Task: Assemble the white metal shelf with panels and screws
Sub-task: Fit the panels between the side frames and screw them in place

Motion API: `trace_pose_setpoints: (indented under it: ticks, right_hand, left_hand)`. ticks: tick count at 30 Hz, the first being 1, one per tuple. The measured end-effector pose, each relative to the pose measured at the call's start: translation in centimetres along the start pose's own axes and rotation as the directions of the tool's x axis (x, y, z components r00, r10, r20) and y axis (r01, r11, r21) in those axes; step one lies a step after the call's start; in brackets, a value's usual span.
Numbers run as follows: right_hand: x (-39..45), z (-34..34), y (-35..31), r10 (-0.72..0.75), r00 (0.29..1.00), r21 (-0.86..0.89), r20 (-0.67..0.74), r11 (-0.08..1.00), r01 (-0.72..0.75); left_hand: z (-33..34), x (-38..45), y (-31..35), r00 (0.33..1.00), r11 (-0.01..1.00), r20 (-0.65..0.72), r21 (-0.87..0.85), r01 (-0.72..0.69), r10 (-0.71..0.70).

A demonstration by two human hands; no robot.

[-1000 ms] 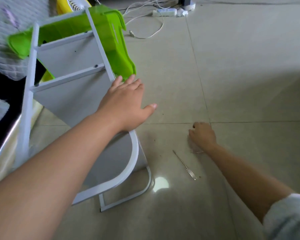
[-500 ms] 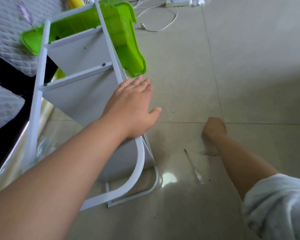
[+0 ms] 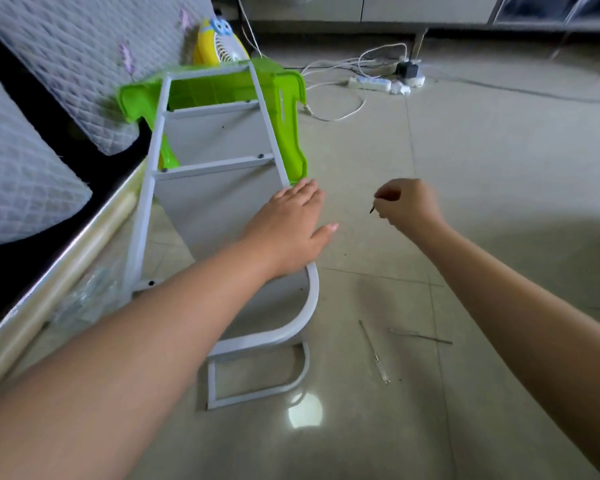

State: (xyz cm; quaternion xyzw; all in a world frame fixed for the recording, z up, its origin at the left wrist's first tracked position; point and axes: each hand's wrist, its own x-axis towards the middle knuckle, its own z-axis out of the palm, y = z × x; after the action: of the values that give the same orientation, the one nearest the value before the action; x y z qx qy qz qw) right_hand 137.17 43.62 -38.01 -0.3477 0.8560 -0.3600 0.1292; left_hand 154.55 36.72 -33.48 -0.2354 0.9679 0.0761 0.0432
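Observation:
The white metal shelf (image 3: 215, 168) lies tilted on the floor, its top resting on a green plastic stool (image 3: 288, 109). Two panels are fixed between its side rails, and its curved foot (image 3: 291, 334) points toward me. My left hand (image 3: 291, 226) rests flat with straight fingers on the shelf's right rail. My right hand (image 3: 407, 206) hovers above the floor to the right of the shelf and pinches a small dark screw (image 3: 372, 210) in curled fingers. A thin screwdriver (image 3: 374, 351) and a metal rod (image 3: 420, 337) lie on the tiles below that hand.
A quilted mattress (image 3: 32, 174) on a bed frame runs along the left. A yellow toy fan (image 3: 219, 43) stands behind the stool. A power strip (image 3: 371, 84) with cables lies on the floor at the back. A clear plastic bag (image 3: 90, 299) sits by the bed frame.
My right hand lifted off the floor with a screw and moved up toward the shelf. My left hand stayed on the rail. My head view tilted up.

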Motion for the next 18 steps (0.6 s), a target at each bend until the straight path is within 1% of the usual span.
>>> trace_pose_setpoints:
  ticks: [3, 5, 7, 8, 9, 10, 11, 13, 14, 16, 18]
  right_hand:
    - [-1.7, -0.2, -3.9, -0.084, 0.992, 0.107, -0.090, 0.990, 0.093]
    - [-3.1, 0.3, -6.7, -0.156, 0.982, 0.135, -0.106, 0.976, 0.169]
    - [-4.6, 1.2, -9.4, -0.246, 0.966, 0.115, -0.076, 0.960, 0.253]
    - [-5.6, 1.6, -10.7, -0.293, 0.955, 0.091, -0.038, 0.951, 0.296]
    - [-6.7, 2.2, -11.9, -0.345, 0.939, 0.054, 0.013, 0.938, 0.343]
    - [-7.9, 2.8, -13.0, -0.394, 0.916, 0.010, 0.071, 0.919, 0.395]
    - [-9.1, 3.3, -13.9, -0.438, 0.890, -0.034, 0.127, 0.895, 0.445]
    - [-10.8, 4.4, -15.3, -0.493, 0.843, -0.091, 0.214, 0.849, 0.520]
    - [-11.3, 5.0, -15.8, -0.501, 0.832, -0.101, 0.237, 0.839, 0.534]
    - [-11.7, 6.1, -16.5, -0.483, 0.839, -0.115, 0.253, 0.846, 0.521]
    - [-11.6, 6.8, -16.6, -0.441, 0.862, -0.098, 0.251, 0.874, 0.476]
  left_hand:
    - [-0.4, -2.2, -1.7, 1.000, 1.000, -0.026, -0.006, 0.016, -0.016]
    - [-0.8, -4.1, -3.1, 0.998, 1.000, -0.049, -0.011, 0.028, -0.029]
    - [-1.0, -6.7, -4.8, 0.991, 0.995, -0.113, -0.073, 0.066, -0.074]
    - [-1.0, -8.1, -5.6, 0.976, 0.989, -0.183, -0.111, 0.097, -0.116]
    - [-1.0, -9.6, -6.3, 0.948, 0.981, -0.271, -0.144, 0.129, -0.165]
    - [-0.8, -11.0, -7.1, 0.921, 0.970, -0.321, -0.174, 0.171, -0.220]
    - [-0.7, -12.2, -8.0, 0.906, 0.955, -0.318, -0.195, 0.225, -0.279]
    - [-0.1, -14.1, -9.5, 0.898, 0.914, -0.230, -0.253, 0.317, -0.375]
    - [0.2, -14.8, -9.9, 0.892, 0.893, -0.196, -0.293, 0.343, -0.407]
    - [0.3, -15.3, -10.3, 0.880, 0.859, -0.152, -0.345, 0.379, -0.450]
    - [0.1, -14.8, -10.3, 0.878, 0.845, -0.084, -0.331, 0.421, -0.471]
